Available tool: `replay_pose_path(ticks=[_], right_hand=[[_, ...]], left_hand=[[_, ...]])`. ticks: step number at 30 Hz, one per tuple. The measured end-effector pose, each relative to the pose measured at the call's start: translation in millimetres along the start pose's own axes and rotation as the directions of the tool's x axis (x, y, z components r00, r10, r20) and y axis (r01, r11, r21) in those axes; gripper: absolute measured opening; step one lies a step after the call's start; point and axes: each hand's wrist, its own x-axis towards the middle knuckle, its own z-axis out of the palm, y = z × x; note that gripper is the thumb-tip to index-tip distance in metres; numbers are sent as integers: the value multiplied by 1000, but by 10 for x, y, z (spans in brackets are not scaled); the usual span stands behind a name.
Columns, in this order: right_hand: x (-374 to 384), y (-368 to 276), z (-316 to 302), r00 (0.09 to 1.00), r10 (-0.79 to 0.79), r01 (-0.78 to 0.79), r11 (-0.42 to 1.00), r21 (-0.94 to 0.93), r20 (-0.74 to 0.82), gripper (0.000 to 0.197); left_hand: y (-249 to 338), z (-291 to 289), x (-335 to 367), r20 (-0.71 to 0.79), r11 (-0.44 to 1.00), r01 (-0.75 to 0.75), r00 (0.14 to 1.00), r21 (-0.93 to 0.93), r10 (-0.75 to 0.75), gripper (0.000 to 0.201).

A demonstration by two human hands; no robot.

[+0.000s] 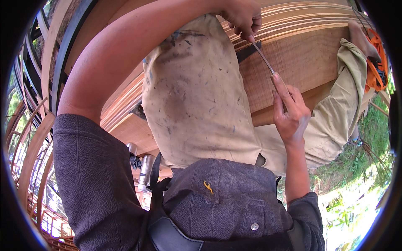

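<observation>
So the left hand has its fingers pinched on one end of a thin metal rod; the right hand's index fingertip touches the other (can't tell if it's gripping). Just under the left fingertips, a toothed blade vanishes behind the trouser leg. Bare board stretches rightward from the rod, its near edge passing behind the right fingers. Well back from both hands, there's a yellow mark on the shirt.

Brown and black bars line the left side; sunlit grass (washed nearly white lower down) spreads at right, beyond a surface of brown planks.
</observation>
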Motion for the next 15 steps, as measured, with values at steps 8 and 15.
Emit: replay_pose_path(ticks=[8,15], right_hand=[[-76,45,-58,1000,-4,4,1000,6,18,65],[-87,20,-29,999,18,-18,1000,-7,29,66]], left_hand=[[-137,125,227,79,983,1,997,-181,14,18],[-6,119,151,26,998,29,999,-55,-28,19]])
